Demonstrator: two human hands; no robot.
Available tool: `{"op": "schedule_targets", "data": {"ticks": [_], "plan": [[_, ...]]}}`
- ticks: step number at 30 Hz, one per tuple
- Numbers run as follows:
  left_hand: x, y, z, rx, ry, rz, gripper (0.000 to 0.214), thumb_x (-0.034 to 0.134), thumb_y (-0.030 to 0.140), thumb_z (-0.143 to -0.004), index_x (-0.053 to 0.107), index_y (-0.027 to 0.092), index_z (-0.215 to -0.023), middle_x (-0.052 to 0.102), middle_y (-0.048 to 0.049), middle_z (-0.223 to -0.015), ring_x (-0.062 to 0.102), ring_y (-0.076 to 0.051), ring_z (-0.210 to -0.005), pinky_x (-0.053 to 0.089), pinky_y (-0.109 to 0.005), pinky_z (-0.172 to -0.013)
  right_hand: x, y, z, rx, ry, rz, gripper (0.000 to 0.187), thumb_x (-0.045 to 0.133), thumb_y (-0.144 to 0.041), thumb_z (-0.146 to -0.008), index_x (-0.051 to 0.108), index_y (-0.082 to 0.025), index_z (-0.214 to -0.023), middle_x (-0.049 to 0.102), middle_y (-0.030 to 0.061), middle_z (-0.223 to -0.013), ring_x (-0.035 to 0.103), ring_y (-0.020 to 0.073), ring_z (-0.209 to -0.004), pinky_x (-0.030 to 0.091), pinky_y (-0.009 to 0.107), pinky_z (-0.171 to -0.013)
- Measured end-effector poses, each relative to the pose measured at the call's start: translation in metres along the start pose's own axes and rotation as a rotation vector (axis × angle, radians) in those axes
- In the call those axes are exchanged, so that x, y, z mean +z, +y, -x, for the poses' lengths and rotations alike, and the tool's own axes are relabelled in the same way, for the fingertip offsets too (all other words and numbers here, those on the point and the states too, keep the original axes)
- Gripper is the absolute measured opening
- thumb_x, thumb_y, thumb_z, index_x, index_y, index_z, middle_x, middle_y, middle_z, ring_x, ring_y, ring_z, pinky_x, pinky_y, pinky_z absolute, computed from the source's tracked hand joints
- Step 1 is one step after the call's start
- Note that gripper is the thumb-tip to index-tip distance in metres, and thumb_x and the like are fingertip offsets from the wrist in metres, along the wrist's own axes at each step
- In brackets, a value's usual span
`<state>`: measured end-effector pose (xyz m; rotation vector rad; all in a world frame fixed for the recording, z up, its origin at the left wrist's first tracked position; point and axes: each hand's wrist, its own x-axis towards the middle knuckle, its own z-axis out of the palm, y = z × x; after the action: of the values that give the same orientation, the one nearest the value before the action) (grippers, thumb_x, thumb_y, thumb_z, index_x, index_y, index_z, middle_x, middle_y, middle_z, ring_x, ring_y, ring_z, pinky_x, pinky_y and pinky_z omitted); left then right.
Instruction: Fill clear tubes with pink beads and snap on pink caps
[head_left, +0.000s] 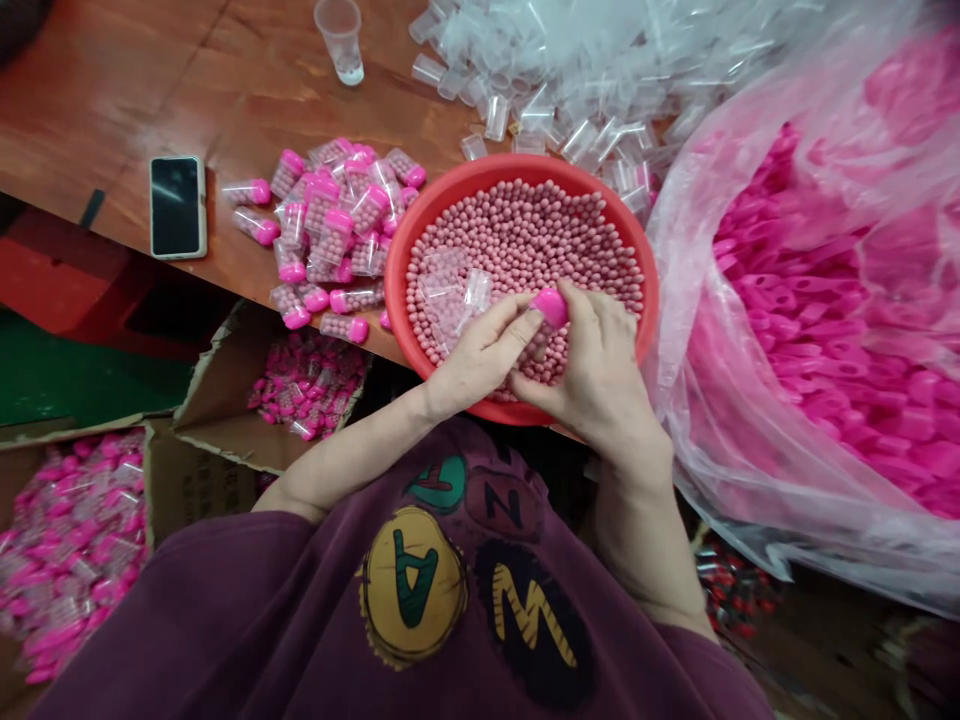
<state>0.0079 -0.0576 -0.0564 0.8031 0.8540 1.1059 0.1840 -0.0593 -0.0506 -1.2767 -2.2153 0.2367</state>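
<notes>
Over the red basin [396, 270], which holds many small pink beads [517, 225], my two hands meet at one small clear tube with a pink cap [550, 306]. My left hand [487, 350] pinches it between thumb and fingers from the left. From the right, my right hand [604, 370] curls round it with fingertips at the cap. Most of the tube body is hidden by my fingers, so I cannot tell how full it is. Several clear open tubes [477, 290] lie on the beads beside my left hand.
Bead-filled, pink-capped tubes [330, 225] are heaped left of the basin, near a phone [178, 207] and a plastic cup [341, 40]. Clear tubes [570, 60] pile up behind. A plastic bag [679, 250] of pink parts [817, 330] stands right. Cardboard boxes [202, 490] sit below left.
</notes>
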Motion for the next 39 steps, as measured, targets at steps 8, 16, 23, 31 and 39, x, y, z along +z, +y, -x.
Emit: {"op": "schedule_targets", "data": {"ticks": [8, 16, 23, 31, 39], "plan": [[0.006, -0.002, -0.005, -0.034, -0.008, 0.005, 0.019, 0.082, 0.03, -0.105, 0.066, 0.021, -0.108, 0.068, 0.0015, -0.094, 0.067, -0.014, -0.094, 0.055, -0.028, -0.093, -0.006, -0.019, -0.01, -0.02, -0.083, 0.283, 0.055, 0.07, -0.042, -0.105, 0.062, -0.009, -0.148, 0.076, 0.0239, -0.125, 0.07, 0.0422, -0.114, 0.058, 0.059, -0.097], [0.001, -0.013, -0.004, 0.073, -0.048, -0.197, 0.014, 0.072, 0.036, -0.11, 0.07, 0.022, -0.111, 0.07, -0.0011, -0.095, 0.063, -0.016, -0.086, 0.051, -0.033, -0.084, -0.007, 0.002, -0.006, -0.071, -0.068, 0.201, 0.045, 0.077, -0.045, -0.099, 0.062, -0.021, -0.134, 0.068, 0.0181, -0.119, 0.063, 0.0407, -0.111, 0.056, 0.064, -0.099], [0.006, -0.018, -0.006, 0.087, 0.008, -0.126, 0.011, 0.077, 0.028, -0.106, 0.068, 0.024, -0.105, 0.069, -0.0006, -0.095, 0.064, -0.015, -0.087, 0.054, -0.033, -0.088, 0.017, 0.011, 0.002, -0.018, 0.08, 0.13, 0.041, 0.07, -0.052, -0.101, 0.059, -0.026, -0.131, 0.064, 0.0128, -0.114, 0.06, 0.0368, -0.106, 0.054, 0.062, -0.097], [0.008, -0.002, -0.002, -0.061, 0.03, -0.017, 0.015, 0.077, 0.02, -0.106, 0.062, 0.022, -0.104, 0.067, 0.0024, -0.086, 0.063, -0.012, -0.076, 0.054, -0.031, -0.078, 0.032, 0.003, 0.004, -0.111, 0.238, 0.18, 0.036, 0.061, -0.043, -0.101, 0.057, -0.026, -0.132, 0.061, 0.0105, -0.106, 0.056, 0.033, -0.096, 0.049, 0.052, -0.084], [-0.037, 0.037, -0.004, 0.061, 0.193, -0.136, 0.02, 0.08, 0.037, -0.106, 0.065, 0.025, -0.112, 0.075, -0.0018, -0.099, 0.072, -0.017, -0.093, 0.058, -0.03, -0.083, 0.028, -0.003, -0.05, -0.081, -0.177, -0.151, 0.065, 0.079, -0.049, -0.097, 0.061, -0.022, -0.153, 0.074, 0.0152, -0.131, 0.068, 0.0353, -0.117, 0.059, 0.057, -0.104]]}}
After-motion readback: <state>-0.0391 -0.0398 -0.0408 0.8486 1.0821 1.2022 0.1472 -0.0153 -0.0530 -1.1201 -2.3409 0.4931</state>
